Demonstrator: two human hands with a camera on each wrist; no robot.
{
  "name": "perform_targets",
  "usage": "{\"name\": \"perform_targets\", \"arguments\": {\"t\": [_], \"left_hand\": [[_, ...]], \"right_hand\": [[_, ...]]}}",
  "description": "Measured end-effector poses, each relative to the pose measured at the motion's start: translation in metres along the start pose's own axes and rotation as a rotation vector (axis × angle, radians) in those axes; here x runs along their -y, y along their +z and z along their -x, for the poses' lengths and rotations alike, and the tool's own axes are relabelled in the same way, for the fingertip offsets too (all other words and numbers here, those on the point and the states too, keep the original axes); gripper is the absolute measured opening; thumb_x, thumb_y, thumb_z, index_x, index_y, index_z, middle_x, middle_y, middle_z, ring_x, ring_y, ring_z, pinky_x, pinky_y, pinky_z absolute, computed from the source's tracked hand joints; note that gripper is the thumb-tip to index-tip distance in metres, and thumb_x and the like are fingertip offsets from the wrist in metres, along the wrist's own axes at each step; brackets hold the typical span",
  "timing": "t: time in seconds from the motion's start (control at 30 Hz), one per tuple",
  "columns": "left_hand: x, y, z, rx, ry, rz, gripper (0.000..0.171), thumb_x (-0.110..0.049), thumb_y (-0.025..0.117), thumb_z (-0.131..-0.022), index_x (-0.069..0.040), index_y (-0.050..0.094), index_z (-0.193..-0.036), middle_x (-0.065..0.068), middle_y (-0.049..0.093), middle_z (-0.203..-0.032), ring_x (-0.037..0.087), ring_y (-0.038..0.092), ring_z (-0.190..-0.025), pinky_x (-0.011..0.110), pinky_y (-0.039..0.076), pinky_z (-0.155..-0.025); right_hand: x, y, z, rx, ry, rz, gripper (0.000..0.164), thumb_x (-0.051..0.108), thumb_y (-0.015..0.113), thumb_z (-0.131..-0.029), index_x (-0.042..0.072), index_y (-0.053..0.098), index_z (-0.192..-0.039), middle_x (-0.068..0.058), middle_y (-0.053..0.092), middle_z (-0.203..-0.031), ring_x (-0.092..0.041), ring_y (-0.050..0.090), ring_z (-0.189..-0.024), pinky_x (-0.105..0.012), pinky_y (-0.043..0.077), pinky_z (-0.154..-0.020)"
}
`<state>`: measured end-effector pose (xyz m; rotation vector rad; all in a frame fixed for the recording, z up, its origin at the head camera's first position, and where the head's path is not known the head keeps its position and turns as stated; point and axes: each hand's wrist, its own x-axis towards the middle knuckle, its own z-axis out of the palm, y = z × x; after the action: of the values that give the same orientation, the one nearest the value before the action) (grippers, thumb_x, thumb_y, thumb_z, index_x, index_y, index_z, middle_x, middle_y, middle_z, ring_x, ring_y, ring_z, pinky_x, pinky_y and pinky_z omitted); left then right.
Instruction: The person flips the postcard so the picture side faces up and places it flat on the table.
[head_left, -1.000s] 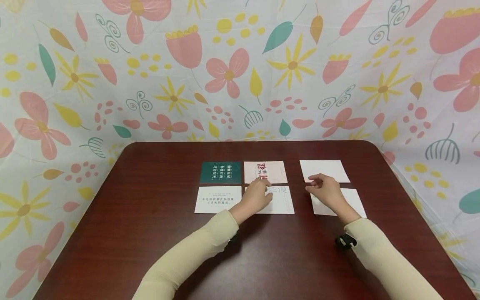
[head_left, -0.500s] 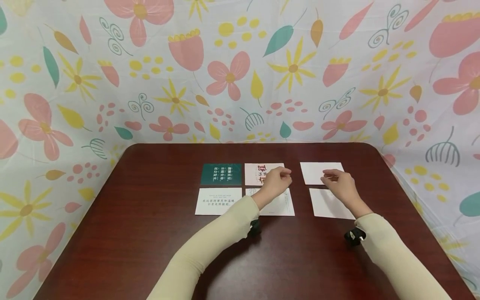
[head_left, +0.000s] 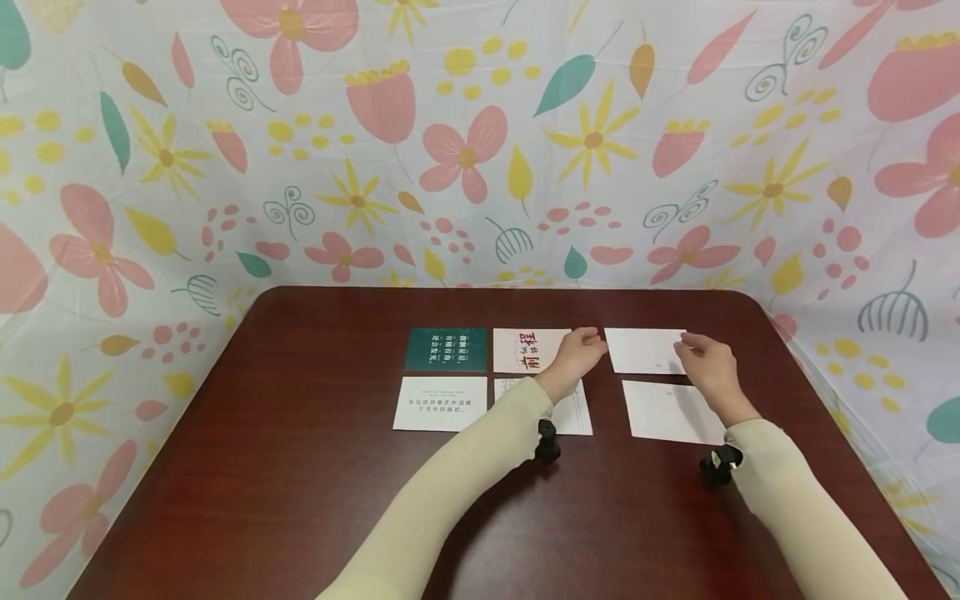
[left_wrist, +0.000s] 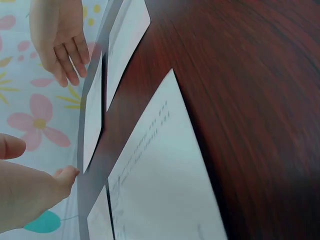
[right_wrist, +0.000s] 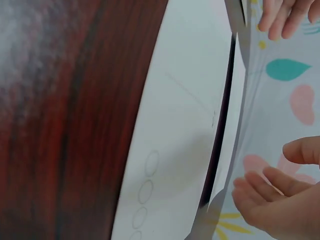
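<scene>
Left hand (head_left: pixel 573 357): loose, holding nothing, beside the far white card (head_left: pixel 645 352).
Right hand (head_left: pixel 708 367): loose, holding nothing, at that card's other side.
Looks done: four cards with words (head_left: pixel 446 350), lined up by the left hand.
Maybe not done: near white card (head_left: pixel 663 412), crooked, near the right hand.

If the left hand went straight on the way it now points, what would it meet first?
Probably the far white card on the right, though the left hand looks raised, height unclear, and may pass over it.

green card (head_left: pixel 446 350) “发光”, white card (head_left: pixel 440 404) “温暖”
</scene>
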<state>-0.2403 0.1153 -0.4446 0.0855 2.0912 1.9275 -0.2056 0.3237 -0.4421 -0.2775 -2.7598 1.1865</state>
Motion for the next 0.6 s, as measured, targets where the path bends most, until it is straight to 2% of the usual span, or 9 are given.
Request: {"name": "perform_targets", "arguments": {"t": [0.17, 0.37, 0.6], "left_hand": [[0.0, 0.008, -0.001, -0.006, -0.045, -0.034, 0.052, -0.015, 0.055, -0.094, 0.003, 0.042, -0.141, 0.017, 0.051, -0.137, 0.026, 0.047, -0.128, 0.035, 0.038, -0.105], [0.0, 0.013, -0.001, 0.007, -0.092, -0.06, 0.056, -0.019, 0.054, -0.094, 0.004, 0.038, -0.142, 0.017, 0.047, -0.14, 0.027, 0.043, -0.132, 0.035, 0.036, -0.107], [0.002, 0.02, -0.002, -0.011, -0.128, -0.055, 0.056, -0.017, 0.055, -0.093, 0.006, 0.039, -0.142, 0.016, 0.045, -0.142, 0.026, 0.042, -0.132, 0.035, 0.036, -0.107]], "right_hand": [[-0.004, -0.005, -0.005, 0.0, 0.09, -0.036, 0.051, 0.022, 0.041, -0.1, -0.013, 0.041, -0.137, -0.037, 0.045, -0.134, -0.047, 0.043, -0.125, -0.055, 0.042, -0.095], [-0.008, -0.009, -0.008, 0.108, 0.185, -0.044, 0.058, 0.023, 0.037, -0.1, -0.015, 0.027, -0.143, -0.039, 0.029, -0.143, -0.051, 0.026, -0.134, -0.059, 0.033, -0.103], [-0.007, -0.006, -0.009, 0.144, 0.194, -0.047, 0.059, 0.022, 0.039, -0.098, -0.017, 0.028, -0.141, -0.04, 0.032, -0.14, -0.052, 0.03, -0.131, -0.059, 0.035, -0.102]]}}
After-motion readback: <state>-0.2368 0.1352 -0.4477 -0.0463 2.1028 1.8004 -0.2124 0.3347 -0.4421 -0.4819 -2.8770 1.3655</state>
